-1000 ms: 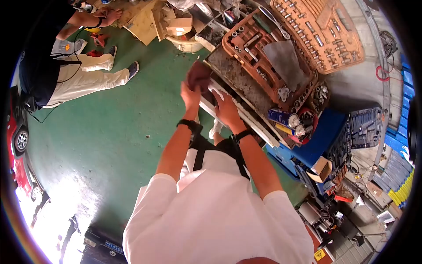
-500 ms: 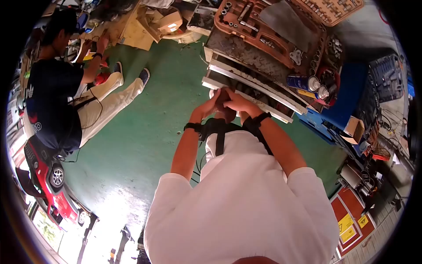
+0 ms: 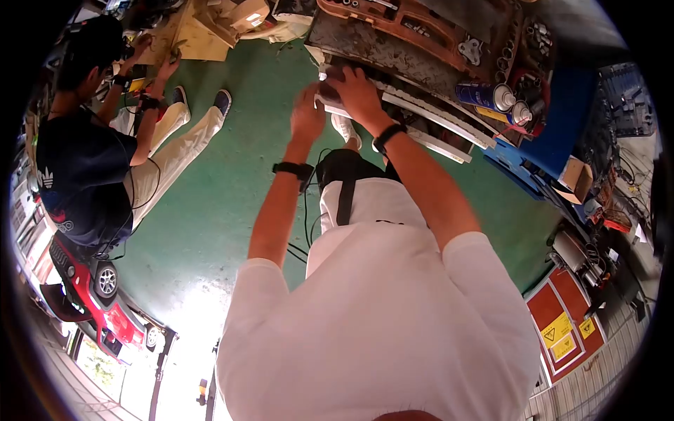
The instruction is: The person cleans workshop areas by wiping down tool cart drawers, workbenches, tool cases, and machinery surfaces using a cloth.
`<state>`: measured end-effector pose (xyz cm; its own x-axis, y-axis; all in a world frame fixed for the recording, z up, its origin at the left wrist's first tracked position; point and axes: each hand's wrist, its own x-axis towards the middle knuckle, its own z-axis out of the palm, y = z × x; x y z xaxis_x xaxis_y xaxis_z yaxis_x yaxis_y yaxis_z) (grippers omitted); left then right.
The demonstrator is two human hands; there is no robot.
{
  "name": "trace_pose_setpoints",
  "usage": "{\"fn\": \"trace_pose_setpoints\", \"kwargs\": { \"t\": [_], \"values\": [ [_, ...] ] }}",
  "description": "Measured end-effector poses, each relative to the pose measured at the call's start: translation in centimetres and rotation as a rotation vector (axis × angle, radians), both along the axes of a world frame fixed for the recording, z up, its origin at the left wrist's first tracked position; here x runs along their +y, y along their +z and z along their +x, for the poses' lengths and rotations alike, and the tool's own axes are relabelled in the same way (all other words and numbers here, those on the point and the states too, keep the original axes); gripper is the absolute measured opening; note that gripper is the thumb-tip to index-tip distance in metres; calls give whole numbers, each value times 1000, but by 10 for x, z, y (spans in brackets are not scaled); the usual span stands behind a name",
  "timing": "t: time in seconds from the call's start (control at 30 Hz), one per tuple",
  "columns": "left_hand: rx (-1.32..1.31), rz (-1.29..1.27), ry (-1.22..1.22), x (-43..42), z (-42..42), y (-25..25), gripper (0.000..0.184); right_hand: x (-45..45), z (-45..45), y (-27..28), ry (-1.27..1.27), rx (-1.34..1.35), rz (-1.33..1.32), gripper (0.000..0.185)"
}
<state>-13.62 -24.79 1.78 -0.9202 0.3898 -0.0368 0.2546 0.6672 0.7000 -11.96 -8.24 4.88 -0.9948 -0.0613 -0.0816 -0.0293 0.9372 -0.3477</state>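
A dark reddish-brown cloth (image 3: 333, 91) lies between my hands, at the left end of the cabinet's open drawers (image 3: 428, 145). My right hand (image 3: 357, 96) is on top of the cloth, with its fingers bent over it. Blurred by motion, my left hand (image 3: 307, 112) is beside the cloth's left side, and its fingers cannot be made out clearly. Something small and white shows just above the cloth, too small to name.
An orange tool case (image 3: 414, 28) with sockets sits on the cabinet top. Spray cans (image 3: 495, 97) stand at its right, near a blue cabinet (image 3: 562, 126). Another person (image 3: 84, 161) is at the left, above a red car (image 3: 105, 302). Cardboard (image 3: 200, 35) lies at the top.
Both hands have moved up and away from my body to the drawer's left end. The cloth went with them, and my hands are further apart. The other person's hands have shifted.
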Motion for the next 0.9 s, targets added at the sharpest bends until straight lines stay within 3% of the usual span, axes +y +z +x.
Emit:
{"fn": "trace_pose_setpoints", "kwargs": {
  "t": [0.1, 0.2, 0.3, 0.53, 0.63, 0.7, 0.83, 0.9],
  "values": [
    [166, -178, -199, -6, -27, 9, 55, -8, -10, -2, -81, -30, 45, 33],
    [165, -296, -333, -4, -40, 1, 66, 7, 1, -6, -110, -94, 43, 30],
    [176, -456, -380, 4, -39, -4, 66, 34, 26, -1, -138, -158, -15, 32],
    [73, -431, -257, 19, -25, -11, 61, 91, 99, -3, -194, -312, 85, 48],
    [49, -458, -256, 23, -30, -8, 60, 67, 93, -24, -222, -309, -70, 54],
    [19, -539, -272, 22, -28, -2, 64, 41, 74, -43, -23, -45, -150, 60],
    [-80, -650, -247, 33, -33, 10, 67, -16, 26, -40, -20, -195, -138, 64],
    [63, -610, -203, 31, -28, 3, 57, -36, 23, -52, -9, -154, -59, 64]
  ]
}}
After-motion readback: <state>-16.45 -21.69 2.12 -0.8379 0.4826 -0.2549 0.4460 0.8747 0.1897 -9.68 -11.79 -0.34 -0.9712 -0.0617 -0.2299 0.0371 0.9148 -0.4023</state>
